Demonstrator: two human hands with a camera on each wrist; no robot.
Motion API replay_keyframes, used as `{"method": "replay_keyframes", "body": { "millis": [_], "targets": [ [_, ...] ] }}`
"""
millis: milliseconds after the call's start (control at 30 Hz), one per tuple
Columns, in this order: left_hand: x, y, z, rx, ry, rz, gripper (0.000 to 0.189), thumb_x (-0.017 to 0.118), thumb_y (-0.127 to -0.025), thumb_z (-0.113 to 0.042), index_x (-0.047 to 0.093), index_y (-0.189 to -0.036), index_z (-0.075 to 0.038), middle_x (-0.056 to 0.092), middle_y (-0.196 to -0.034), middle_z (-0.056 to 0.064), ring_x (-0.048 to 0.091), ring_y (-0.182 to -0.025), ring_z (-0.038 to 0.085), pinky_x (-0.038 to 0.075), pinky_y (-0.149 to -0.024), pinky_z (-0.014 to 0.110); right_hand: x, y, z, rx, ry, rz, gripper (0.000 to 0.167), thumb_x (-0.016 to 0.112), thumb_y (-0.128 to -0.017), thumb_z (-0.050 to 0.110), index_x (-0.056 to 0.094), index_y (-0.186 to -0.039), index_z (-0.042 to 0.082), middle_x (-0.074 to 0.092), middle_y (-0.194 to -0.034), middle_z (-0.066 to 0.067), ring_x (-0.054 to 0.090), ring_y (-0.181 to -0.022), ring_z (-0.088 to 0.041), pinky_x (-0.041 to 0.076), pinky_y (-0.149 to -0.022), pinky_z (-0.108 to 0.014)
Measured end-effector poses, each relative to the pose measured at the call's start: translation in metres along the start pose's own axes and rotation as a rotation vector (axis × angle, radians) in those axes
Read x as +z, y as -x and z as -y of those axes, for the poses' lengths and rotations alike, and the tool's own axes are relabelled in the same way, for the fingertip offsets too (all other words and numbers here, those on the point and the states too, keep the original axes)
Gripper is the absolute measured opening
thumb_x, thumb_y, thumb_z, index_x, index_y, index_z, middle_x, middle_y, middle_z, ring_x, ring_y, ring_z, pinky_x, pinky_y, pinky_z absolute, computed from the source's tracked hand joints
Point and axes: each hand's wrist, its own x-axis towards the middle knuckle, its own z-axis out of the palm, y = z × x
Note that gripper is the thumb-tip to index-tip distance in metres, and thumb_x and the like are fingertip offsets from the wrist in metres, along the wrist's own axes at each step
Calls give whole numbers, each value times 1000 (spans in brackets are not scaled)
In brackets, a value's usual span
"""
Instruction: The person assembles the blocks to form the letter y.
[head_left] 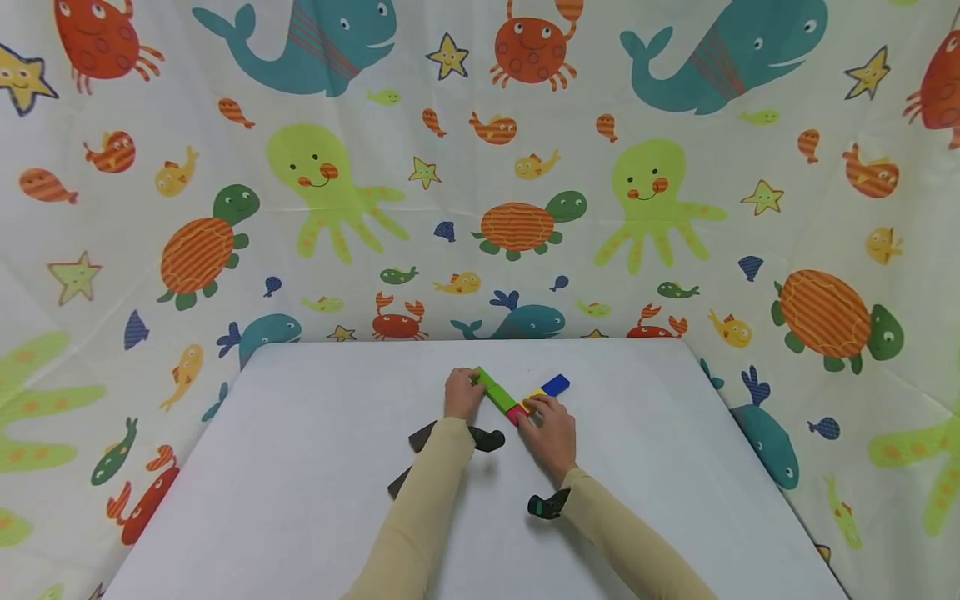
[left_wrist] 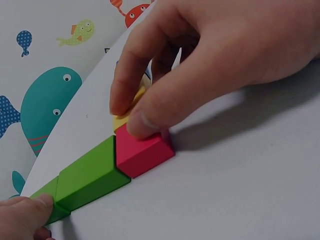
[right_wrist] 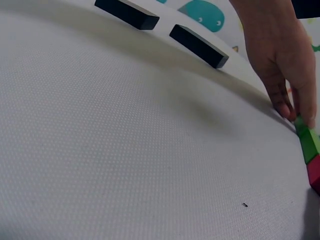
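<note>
My left hand [head_left: 462, 393] grips the far end of a row of two green blocks, its thumb against the end green block [left_wrist: 46, 200]. The second green block [left_wrist: 95, 172] lies in line with it, right up against a red block [left_wrist: 142, 154]. My right hand [head_left: 551, 433] has its thumb on the red block and its index finger on a yellow block [left_wrist: 121, 121], pinching the two at the corner where they meet. Beyond the yellow block, a blue block [head_left: 556, 385] continues that arm of the angled shape. The right fingers partly hide the yellow block.
Two dark blocks [right_wrist: 199, 46] lie on the white table [head_left: 300, 467] beside and under the left forearm. A patterned sea-animal cloth [head_left: 450, 208] hangs behind the table. Dark wrist mounts [head_left: 549, 505] stick out from both wrists.
</note>
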Motion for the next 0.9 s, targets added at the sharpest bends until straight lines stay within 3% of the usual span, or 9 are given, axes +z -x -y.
{"method": "replay_keyframes", "body": {
  "millis": [567, 900],
  "targets": [
    [-2, 4, -10, -36, 0, 6, 24, 70, -86, 1, 68, -108, 11, 58, -112, 24, 56, -110, 38, 44, -98, 46, 1, 0, -3, 23, -45, 5, 37, 71, -89, 35, 71, -115, 9, 63, -121, -7, 55, -115, -27, 40, -91, -47],
    [-2, 4, -10, -51, -15, 28, 27, 70, -87, -1, 67, -111, 10, 57, -114, 24, 56, -112, 37, 44, -98, 45, 0, 0, -1, 26, -39, 17, 29, 74, -87, 32, 72, -106, 10, 63, -110, -6, 57, -101, -24, 39, -88, -44]
  ]
}}
